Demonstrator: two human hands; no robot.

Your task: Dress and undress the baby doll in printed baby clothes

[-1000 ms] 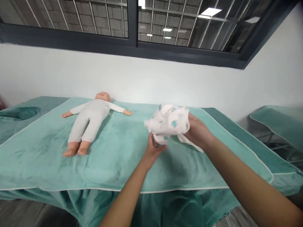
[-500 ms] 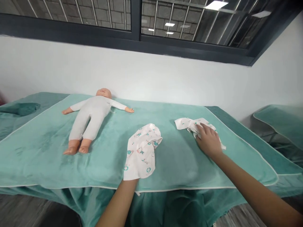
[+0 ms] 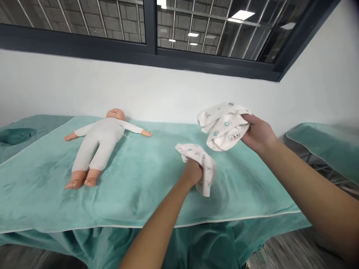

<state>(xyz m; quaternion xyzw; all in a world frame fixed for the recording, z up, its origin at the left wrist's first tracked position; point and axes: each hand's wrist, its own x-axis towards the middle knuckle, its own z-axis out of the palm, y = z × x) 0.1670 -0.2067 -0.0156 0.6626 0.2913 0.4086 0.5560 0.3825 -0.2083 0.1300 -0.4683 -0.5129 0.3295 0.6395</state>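
Note:
My right hand (image 3: 259, 134) is raised above the right part of the bed, its thumb and fingers gripping a bunched white printed baby cloth (image 3: 224, 125) with a small black-framed label on it. Lower and further left, my left hand (image 3: 193, 172) is closed around a second white printed cloth (image 3: 209, 173), which drapes over its fingers and hides most of them. Whether either cloth is a garment I cannot tell. On the left of the bed, apart from both hands, a baby doll (image 3: 102, 140) in a white bodysuit lies on its back, arms spread.
A green plush cover (image 3: 134, 194) with pale piping lies over the bed. Behind it stands a white wall (image 3: 168, 93) below a dark window frame (image 3: 151, 33). Another green-covered surface (image 3: 328, 145) is at the right, with a grey floor (image 3: 280, 250) below.
My right hand has lifted its cloth off the bed. My left hand has moved right and up, and its cloth has slipped from covering the whole hand to hanging over the fingers.

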